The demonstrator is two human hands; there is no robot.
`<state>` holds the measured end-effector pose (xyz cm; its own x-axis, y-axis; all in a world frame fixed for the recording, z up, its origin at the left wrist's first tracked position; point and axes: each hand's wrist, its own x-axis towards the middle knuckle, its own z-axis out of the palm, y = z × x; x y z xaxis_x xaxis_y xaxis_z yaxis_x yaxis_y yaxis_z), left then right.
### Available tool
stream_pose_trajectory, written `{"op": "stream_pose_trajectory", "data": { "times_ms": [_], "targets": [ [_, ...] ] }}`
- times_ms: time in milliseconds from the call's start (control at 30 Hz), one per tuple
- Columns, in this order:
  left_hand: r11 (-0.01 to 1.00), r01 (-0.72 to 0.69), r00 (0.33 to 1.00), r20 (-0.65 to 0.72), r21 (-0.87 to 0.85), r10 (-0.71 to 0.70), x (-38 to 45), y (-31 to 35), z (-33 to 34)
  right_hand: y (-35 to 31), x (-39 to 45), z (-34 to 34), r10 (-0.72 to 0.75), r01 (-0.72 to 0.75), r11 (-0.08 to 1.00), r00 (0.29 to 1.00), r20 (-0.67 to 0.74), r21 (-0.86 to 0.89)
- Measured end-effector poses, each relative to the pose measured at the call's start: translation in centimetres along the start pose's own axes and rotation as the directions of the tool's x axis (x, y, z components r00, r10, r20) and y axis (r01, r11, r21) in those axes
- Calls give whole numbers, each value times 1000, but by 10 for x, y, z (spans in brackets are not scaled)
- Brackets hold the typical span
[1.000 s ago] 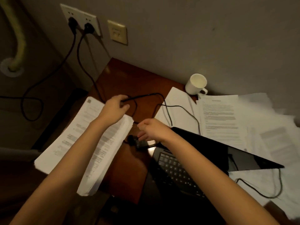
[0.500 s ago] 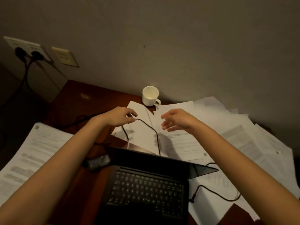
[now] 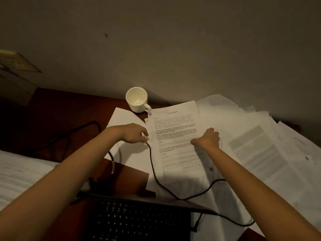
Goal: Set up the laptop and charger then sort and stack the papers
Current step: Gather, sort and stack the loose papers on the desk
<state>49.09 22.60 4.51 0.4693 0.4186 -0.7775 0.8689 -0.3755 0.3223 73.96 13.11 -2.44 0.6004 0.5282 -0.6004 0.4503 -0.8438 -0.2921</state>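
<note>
A plain grey-beige wall (image 3: 173, 49) fills the view from 10 to 2 o'clock, dimly lit. A wall plate (image 3: 19, 62) sits at 9 o'clock above the reddish-brown wooden desk (image 3: 69, 108).

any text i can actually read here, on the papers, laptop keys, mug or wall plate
None can be quoted.
Top printed sheet: centred heading and paragraphs of print, too blurred to read.
Sheet with grey blocks: print too small.
Paper stack at left: faint lines, unreadable.
Laptop keyboard: key legends show only as pale dots.
Mug: plain, no marking seen.
Wall plate: no legible label.
</note>
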Motion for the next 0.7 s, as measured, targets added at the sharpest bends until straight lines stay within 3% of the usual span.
{"op": "stream_pose_trajectory", "data": {
  "times_ms": [100, 200, 267, 433, 533, 600, 700],
  "targets": [
    [999, -17, 1000, 14, -35, 17, 10, 4, 5, 8, 10, 7, -20, 12, 993, 998, 67, 115],
    [998, -31, 999, 34, -52, 33, 14, 5, 8, 11, 13, 9, -105, 113, 993, 983, 153, -41],
    [998, -31, 999, 32, -56, 33, 17, 4, 8, 11, 7, 9, -208, 212, 975, 975, 76, -61],
    [997, -17, 999, -49, -70, 13, 17, 6, 0, 32, -21, -9, -334, 375, 899, 921, -200, 227],
    [990, -26, 992, -124, -136, 8, 15, 8, 0, 40, -39, -31, -346, 454, 799, 883, -317, 393],
    [922, -142, 979, -191, -361, 76, 9, 15, 0, 34, -52, -49, -337, 497, 696, 864, -375, 519],
    [604, -391, 914, -369, -695, 166, -12, 31, -3, 11, -69, -72, -344, 511, 530, 859, -379, 677]
  ]
}}
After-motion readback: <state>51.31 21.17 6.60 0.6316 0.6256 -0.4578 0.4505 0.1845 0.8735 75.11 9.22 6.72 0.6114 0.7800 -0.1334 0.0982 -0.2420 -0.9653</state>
